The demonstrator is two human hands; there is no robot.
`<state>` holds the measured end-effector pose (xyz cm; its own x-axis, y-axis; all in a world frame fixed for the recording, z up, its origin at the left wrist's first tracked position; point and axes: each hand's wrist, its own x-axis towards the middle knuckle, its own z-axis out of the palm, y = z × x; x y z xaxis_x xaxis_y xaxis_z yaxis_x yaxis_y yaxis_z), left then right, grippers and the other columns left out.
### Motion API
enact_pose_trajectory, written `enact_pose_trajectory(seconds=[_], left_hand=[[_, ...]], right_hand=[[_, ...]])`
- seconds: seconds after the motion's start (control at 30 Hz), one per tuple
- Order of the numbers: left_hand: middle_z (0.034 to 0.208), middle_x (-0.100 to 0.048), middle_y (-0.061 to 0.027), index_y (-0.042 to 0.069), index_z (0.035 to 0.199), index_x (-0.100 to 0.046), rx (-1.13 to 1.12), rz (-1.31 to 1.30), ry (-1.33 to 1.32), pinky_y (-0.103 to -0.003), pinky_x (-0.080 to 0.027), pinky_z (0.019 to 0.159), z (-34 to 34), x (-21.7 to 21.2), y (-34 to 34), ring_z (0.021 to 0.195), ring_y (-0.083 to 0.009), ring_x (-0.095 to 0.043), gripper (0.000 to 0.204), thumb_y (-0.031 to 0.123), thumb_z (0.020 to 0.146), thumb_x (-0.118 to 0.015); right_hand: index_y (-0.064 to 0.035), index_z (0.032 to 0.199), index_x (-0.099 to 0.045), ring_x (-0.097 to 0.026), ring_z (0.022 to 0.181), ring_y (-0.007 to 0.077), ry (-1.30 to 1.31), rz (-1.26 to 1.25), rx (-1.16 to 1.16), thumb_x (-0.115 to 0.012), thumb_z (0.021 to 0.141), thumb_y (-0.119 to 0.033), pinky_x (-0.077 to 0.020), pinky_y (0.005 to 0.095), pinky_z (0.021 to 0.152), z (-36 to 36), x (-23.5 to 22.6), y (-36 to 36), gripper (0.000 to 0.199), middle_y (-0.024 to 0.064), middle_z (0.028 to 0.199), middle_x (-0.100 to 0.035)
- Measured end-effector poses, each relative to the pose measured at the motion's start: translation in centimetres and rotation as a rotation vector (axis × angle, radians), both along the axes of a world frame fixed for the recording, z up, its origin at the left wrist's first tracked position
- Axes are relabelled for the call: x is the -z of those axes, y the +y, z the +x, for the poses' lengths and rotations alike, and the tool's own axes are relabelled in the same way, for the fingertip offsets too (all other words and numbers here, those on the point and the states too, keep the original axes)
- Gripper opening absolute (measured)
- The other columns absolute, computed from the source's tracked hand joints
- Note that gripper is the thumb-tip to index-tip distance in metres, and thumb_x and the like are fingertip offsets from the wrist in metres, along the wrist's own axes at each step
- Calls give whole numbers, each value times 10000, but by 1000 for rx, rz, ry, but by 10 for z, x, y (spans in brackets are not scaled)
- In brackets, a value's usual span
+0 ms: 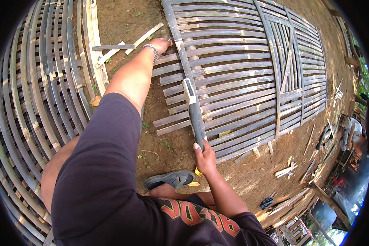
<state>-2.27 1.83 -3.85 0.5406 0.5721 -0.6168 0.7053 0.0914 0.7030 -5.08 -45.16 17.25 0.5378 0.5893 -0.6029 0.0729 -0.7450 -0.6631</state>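
Observation:
My left hand (161,44), with a metal bracelet at the wrist, reaches far forward and presses on the vertical bamboo strip at the left edge of a woven bamboo panel (242,69) lying on the dirt. My right hand (203,158) grips the dark handle of a large knife (194,110), whose blade lies flat along that same vertical strip, pointing away from me. My bare foot in a grey sandal (170,179) rests on the ground just below the panel.
A second bamboo lattice (37,102) curves along the left. Loose bamboo offcuts (127,45) lie on the dirt between the two panels, and more scraps (287,170) at the right. Another person (350,135) crouches at the far right edge.

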Motion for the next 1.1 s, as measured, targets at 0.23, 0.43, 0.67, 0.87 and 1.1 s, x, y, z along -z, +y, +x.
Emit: enact_pose_trajectory(seconds=[0.23,0.43,0.67,0.87,1.1], left_hand=[[853,-654,-22,41,1054,-672,213,-30,-10,-313,-492,661,-20,-59,-6,773,-137,-628,482,505,926,-691],[691,-597,-20,74,806,-624,225,181,-3,-335,-443,627,-30,-58,-17,638,-150,-543,497,541,974,-585],[1090,-697,-249,44,1122,-620,90,423,171,-546,-489,908,-25,-88,-63,1037,-456,-651,398,413,1010,-520],[1029,-696,-246,65,1120,-578,60,596,109,-561,-508,856,-32,-106,-88,980,-464,-658,329,370,1034,-488],[981,-683,-290,-1,1068,-579,-267,794,28,-560,-514,814,-43,-78,-58,948,-482,-654,291,281,1002,-553]], right_hand=[[-6,1232,-607,-670,856,500,-142,11,-10,-603,1000,-371,-527,506,734,-4,-5,0,432,287,878,-678],[2,1244,-593,-681,813,428,-142,-106,-43,-566,1030,-360,-516,469,730,-4,-24,12,422,259,845,-664],[-3,1262,-566,-643,872,518,-182,-147,-68,-541,1042,-351,-496,542,740,4,-20,54,412,305,894,-669],[-4,1287,-530,-633,908,546,-192,-160,-45,-544,1031,-336,-487,593,786,-3,-18,57,419,341,930,-668],[-5,1262,-566,-654,883,524,-139,-106,-50,-566,1020,-300,-522,542,755,-20,-62,-40,381,303,902,-680]])
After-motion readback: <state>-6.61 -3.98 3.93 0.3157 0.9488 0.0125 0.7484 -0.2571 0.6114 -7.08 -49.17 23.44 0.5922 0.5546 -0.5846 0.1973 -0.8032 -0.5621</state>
